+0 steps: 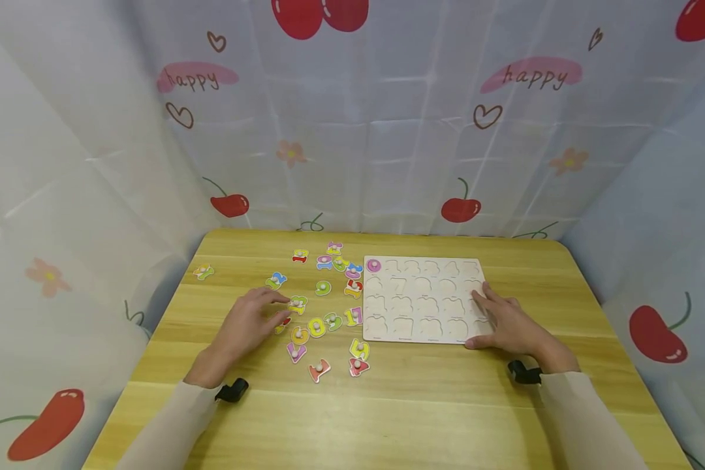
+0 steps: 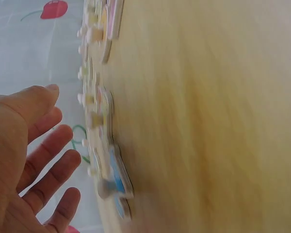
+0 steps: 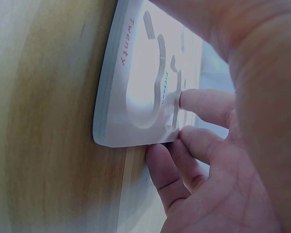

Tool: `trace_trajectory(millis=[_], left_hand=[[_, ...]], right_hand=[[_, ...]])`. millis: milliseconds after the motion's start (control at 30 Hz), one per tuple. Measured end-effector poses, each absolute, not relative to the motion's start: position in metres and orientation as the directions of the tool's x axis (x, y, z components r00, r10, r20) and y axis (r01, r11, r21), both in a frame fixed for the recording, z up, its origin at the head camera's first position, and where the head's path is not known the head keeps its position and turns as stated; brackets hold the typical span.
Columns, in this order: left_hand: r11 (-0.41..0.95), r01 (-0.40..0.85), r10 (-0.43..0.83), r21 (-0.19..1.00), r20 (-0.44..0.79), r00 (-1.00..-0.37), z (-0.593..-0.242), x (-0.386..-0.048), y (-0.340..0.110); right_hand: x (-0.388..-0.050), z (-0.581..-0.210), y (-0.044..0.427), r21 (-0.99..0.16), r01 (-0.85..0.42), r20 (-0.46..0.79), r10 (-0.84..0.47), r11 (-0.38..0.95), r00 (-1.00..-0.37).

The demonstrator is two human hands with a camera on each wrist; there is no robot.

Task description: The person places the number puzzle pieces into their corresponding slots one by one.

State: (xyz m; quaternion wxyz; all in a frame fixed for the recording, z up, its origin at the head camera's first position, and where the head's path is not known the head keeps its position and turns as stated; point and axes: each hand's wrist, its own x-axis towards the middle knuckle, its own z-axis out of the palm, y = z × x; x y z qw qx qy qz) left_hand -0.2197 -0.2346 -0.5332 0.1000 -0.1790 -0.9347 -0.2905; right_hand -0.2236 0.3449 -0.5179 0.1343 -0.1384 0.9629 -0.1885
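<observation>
My left hand (image 1: 243,329) hovers at the left of the scattered number pieces, thumb and index finger apart on either side of a green piece (image 1: 297,305) marked 18. In the left wrist view, its fingers are relaxed and hold nothing, with a blue-edged piece (image 2: 117,170) close by on the table. My right hand (image 1: 512,324) rests at the right edge of a pale wooden puzzle board (image 1: 414,339). Its thumb lies by the board's near corner. Seen from the right wrist, one fingertip touches the board's top and other fingers (image 3: 162,170) lie by its edge. A pink round piece (image 1: 373,266) sits in the board's far-left recess.
Several knobbed number pieces lie left of the board, among them a yellow 0 (image 1: 316,327), a yellow 5 (image 1: 360,349) and a red 1 (image 1: 319,371). One piece (image 1: 203,272) lies apart near the table's left edge. A printed curtain (image 1: 364,163) hangs behind the table.
</observation>
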Motion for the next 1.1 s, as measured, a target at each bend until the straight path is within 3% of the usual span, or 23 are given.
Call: trace_trajectory(millis=[467, 1100], left_hand=[[0.796, 0.322, 0.210, 0.513, 0.266, -0.941, -0.535, -0.219, -0.260], [0.781, 0.358, 0.274, 0.511, 0.234, -0.933, -0.545, -0.209, -0.265]], right_hand=[[-0.226, -0.517, 0.344, -0.422, -0.227, -0.190, -0.331, 0.878, -0.924], [-0.224, -0.521, 0.347, -0.424, -0.219, -0.197, -0.326, 0.879, -0.925]])
